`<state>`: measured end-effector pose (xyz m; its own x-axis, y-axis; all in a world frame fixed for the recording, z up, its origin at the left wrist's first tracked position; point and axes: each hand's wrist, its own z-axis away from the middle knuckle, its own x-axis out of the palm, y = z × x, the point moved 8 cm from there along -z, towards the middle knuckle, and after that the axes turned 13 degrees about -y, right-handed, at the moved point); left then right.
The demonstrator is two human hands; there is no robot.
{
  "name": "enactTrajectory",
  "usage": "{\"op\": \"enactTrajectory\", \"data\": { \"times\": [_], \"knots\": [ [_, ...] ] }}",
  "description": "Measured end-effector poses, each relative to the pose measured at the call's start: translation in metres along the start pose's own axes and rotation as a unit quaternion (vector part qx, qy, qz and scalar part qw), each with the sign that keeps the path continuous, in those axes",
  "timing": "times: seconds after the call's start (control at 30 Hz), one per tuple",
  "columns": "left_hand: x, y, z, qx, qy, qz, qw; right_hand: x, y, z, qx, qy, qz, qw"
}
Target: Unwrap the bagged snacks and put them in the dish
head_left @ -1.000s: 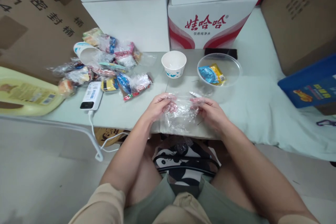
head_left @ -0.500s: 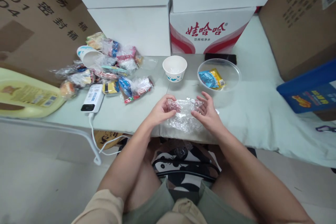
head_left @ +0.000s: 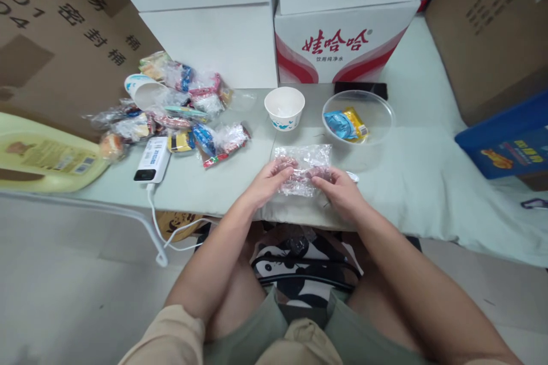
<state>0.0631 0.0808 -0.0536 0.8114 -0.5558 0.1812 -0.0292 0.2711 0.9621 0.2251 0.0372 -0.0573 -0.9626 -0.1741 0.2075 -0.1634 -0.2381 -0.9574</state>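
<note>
A crinkled clear plastic bag [head_left: 305, 161] with reddish-brown pieces inside rests at the near edge of the pale table [head_left: 205, 182]. My left hand [head_left: 269, 181] pinches its left side with curled fingers. My right hand [head_left: 337, 189] grips its right side, thumb on top. Just beyond stand a small white paper bowl [head_left: 284, 107] and a clear plastic bowl [head_left: 377, 120] holding a blue and a yellow snack packet [head_left: 345, 124].
A heap of wrapped snacks [head_left: 180, 111] with a tipped paper cup [head_left: 141, 90] lies at the left. A white power bank [head_left: 150, 158] with a cable, a yellow jug [head_left: 47, 154], white cartons [head_left: 342, 40] behind, brown boxes and a blue box [head_left: 509, 140] surround the table.
Both hands have turned the bag over and spread it flatter; my right hand, open-fingered half a second ago, has closed on the bag's right side.
</note>
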Motion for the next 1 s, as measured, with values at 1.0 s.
{"op": "enactTrajectory", "data": {
  "times": [1.0],
  "knots": [
    [0.009, 0.027, 0.013, 0.103, 0.111, -0.282, 0.947, -0.001, 0.009, 0.004, 0.006, 0.053, -0.073, 0.996]
  ]
}}
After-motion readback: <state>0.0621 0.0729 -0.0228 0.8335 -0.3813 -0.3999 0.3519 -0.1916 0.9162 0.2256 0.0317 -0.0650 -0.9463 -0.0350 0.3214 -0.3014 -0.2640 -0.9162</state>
